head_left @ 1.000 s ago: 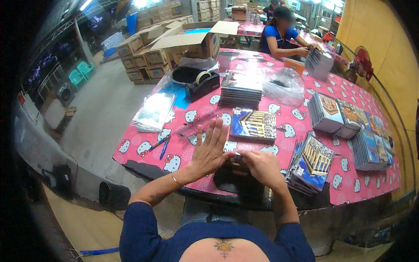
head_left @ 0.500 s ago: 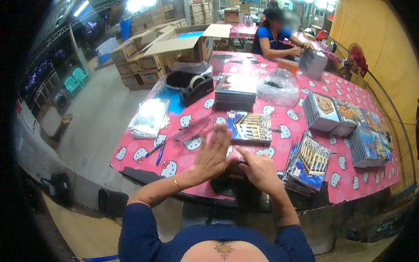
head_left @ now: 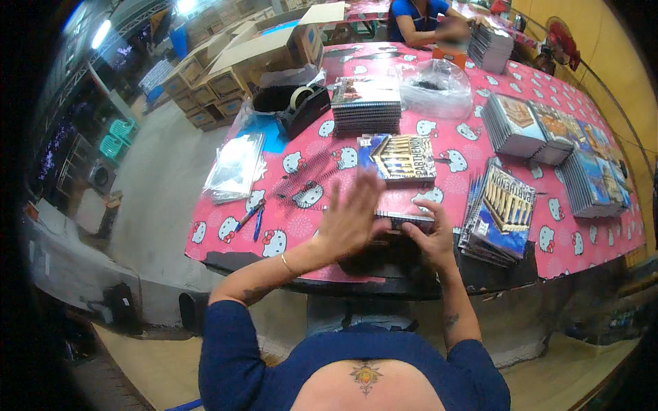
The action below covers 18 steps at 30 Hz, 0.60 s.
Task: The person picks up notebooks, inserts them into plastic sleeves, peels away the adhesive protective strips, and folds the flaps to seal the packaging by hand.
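Observation:
My left hand (head_left: 351, 218) is held out flat with its fingers stretched, slightly blurred, over the left side of a black device (head_left: 387, 257) at the table's near edge. My right hand (head_left: 433, 236) has its thumb and forefinger apart at the right end of the device's dark bar; no held thing shows between them. Just beyond my hands lies a small stack of spiral-bound notebooks (head_left: 397, 156) with a columned building on the cover. A fanned pile of matching notebooks (head_left: 504, 205) sits to the right of my right hand.
A taller notebook stack (head_left: 367, 103) stands behind, between a black tape dispenser (head_left: 301, 113) and a clear plastic bag (head_left: 435, 89). Plastic sleeves (head_left: 233, 168), loose wire spirals (head_left: 308, 178) and pens (head_left: 253, 219) lie left. More notebook stacks (head_left: 514, 127) stand right. A co-worker (head_left: 418, 24) sits opposite.
My right hand has gone from a pointing forefinger beside my left hand to thumb and forefinger spread at the device's right end. My left hand stays flat. The view has tilted down.

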### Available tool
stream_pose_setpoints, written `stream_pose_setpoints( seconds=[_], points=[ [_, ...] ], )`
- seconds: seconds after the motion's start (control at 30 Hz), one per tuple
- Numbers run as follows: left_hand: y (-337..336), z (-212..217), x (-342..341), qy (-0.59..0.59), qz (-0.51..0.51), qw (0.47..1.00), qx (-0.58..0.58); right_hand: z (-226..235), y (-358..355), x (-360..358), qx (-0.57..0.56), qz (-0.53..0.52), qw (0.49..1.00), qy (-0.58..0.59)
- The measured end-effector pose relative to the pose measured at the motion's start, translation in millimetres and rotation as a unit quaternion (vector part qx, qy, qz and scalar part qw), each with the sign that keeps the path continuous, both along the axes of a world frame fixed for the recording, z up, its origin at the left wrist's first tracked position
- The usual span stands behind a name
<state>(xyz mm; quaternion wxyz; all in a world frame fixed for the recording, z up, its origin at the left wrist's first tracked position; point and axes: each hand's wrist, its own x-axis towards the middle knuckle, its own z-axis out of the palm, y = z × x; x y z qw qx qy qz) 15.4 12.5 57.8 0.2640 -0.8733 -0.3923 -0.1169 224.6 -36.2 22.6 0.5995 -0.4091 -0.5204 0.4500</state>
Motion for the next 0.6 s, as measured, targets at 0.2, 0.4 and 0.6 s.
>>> stream_pose_setpoints(
  seconds=[0.2, 0.4, 0.6],
  points=[
    [-3, -15, -8, 0.011, -0.067, 0.998, -0.014, 0, -1, -10, -0.019, 0.058, 0.996, 0.064],
    [-8, -16, 6, -0.086, -0.047, 0.995, -0.021, -27, 6, 16, 0.001, 0.104, 0.992, -0.075],
    [-33, -36, 2, -0.033, -0.146, 0.987, -0.057, -20, 4, 9, -0.007, 0.115, 0.99, -0.076]
  ],
)
